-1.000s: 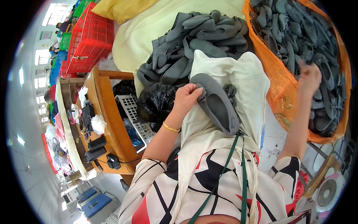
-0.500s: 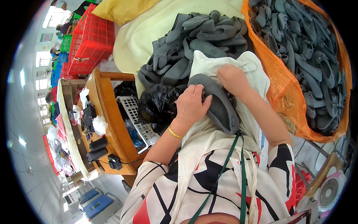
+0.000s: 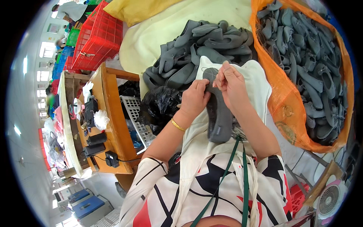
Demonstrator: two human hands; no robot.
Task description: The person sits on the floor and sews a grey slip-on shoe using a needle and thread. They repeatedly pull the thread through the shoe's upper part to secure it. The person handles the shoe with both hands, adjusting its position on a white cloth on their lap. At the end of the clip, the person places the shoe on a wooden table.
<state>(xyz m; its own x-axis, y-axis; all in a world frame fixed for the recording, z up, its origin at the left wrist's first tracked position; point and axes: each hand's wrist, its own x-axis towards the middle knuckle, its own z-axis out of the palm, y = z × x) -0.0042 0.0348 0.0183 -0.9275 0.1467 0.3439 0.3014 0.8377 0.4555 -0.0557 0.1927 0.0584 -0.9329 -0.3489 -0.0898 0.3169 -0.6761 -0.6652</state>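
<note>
A dark grey slip-on shoe [image 3: 219,120] lies lengthwise over my lap, turned on its side. My left hand [image 3: 194,97] grips its far end, thumb and fingers closed around the edge. Close by, my right hand [image 3: 231,84] is pinched at the same end of the shoe; what its fingertips hold, if anything, is too small to make out. A thin dark loop shows at the shoe's far tip. White cloth [image 3: 251,81] is spread under the shoe and hands. Just beyond lies a heap of similar grey shoes [image 3: 181,75].
An orange sack [image 3: 281,104] full of grey shoes stands at the right. To the left are a black plastic bag [image 3: 159,106], a white perforated crate [image 3: 132,113] and a wooden table [image 3: 109,125]. Red crates [image 3: 99,38] are stacked far left; a fan [image 3: 329,200] stands low right.
The shoe has been turned from opening-up onto its side and straightened. My right hand has come down from the cloth to the shoe's far end, its fingers now pinched.
</note>
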